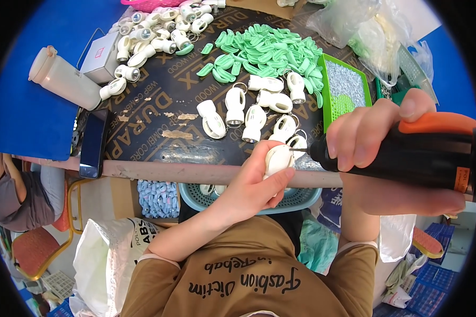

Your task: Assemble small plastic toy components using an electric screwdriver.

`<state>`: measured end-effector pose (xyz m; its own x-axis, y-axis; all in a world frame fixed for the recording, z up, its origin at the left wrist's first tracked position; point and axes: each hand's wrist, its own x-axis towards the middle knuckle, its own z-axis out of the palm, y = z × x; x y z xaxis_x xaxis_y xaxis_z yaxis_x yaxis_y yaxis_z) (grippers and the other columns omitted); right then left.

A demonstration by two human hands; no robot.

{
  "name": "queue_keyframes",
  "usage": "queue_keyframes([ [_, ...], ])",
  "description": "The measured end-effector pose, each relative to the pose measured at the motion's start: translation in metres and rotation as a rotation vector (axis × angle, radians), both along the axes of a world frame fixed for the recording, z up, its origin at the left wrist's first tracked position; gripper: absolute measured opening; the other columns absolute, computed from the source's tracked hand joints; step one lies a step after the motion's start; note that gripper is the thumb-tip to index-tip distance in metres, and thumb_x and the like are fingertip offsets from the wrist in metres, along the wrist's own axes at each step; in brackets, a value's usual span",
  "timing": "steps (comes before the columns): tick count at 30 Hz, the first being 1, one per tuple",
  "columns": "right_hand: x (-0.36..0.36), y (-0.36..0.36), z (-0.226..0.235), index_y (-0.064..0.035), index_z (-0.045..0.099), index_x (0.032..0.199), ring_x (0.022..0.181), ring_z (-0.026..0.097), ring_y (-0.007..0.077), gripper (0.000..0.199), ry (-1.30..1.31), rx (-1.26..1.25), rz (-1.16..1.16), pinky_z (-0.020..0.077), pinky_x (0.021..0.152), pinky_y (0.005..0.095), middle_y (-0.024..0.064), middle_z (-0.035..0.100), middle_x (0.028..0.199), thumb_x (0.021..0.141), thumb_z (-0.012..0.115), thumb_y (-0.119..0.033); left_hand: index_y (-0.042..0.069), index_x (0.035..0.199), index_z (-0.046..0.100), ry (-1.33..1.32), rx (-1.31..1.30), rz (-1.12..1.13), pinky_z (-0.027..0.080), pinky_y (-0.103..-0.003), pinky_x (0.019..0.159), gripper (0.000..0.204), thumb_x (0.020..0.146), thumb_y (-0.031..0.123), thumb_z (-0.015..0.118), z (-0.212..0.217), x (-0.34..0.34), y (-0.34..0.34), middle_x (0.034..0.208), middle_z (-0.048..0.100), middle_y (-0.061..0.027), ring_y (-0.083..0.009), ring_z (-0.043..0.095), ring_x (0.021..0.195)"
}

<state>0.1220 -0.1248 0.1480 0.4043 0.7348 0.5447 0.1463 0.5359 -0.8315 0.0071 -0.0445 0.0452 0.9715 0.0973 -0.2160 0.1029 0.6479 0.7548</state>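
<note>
My left hand is closed around a small white keychain flashlight at the table's front edge. In my right hand is a black and orange power screwdriver, held sideways. Its thin bit reaches left to the flashlight's upper end and seems to touch it; the contact spot is too small to make out. Just beyond my hands lie several like white flashlights with metal rings. Behind them spreads a heap of light green plastic pieces. A green tray of small silvery screws stands beyond my right hand.
More white flashlights are piled at the far left, near a white box, a white bottle and a phone. Plastic bags lie far right. Below the edge are a blue basket and a carton of blue pieces.
</note>
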Motion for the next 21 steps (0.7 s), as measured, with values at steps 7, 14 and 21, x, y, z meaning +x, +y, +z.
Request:
queue_keyframes([
  [7, -0.004, 0.008, -0.008, -0.0098, 0.041, 0.102, 0.044, 0.047, 0.0164, 0.084, 0.043, 0.064, 0.015, 0.0387, 0.045, 0.0285, 0.0054, 0.054, 0.064, 0.056, 0.052, -0.08, 0.006, 0.109, 0.03, 0.006, -0.053, 0.009, 0.029, -0.019, 0.04, 0.027, 0.089, 0.011, 0.048, -0.002, -0.002, 0.002, 0.072, 0.044, -0.0007, -0.0042, 0.038, 0.049],
  [14, 0.013, 0.015, -0.019, -0.0101, 0.043, 0.103, 0.047, 0.047, 0.018, 0.086, -0.099, 0.009, 0.245, 0.0394, 0.047, 0.0304, 0.007, 0.054, 0.067, 0.054, 0.055, -0.079, 0.005, 0.106, 0.032, 0.064, -0.096, 0.043, 0.028, -0.02, 0.04, 0.025, 0.088, 0.011, 0.049, -0.004, -0.002, 0.003, 0.068, 0.043, -0.0004, -0.0051, 0.038, 0.047],
  [21, 0.002, 0.022, -0.023, -0.0087, 0.042, 0.104, 0.047, 0.047, 0.0178, 0.088, 0.084, -0.006, 0.169, 0.0402, 0.048, 0.0299, 0.0069, 0.053, 0.065, 0.054, 0.054, -0.08, 0.003, 0.107, 0.032, 0.06, -0.091, 0.11, 0.028, -0.02, 0.04, 0.027, 0.088, 0.011, 0.049, -0.011, -0.001, 0.005, 0.064, 0.044, -0.0006, -0.0056, 0.038, 0.046],
])
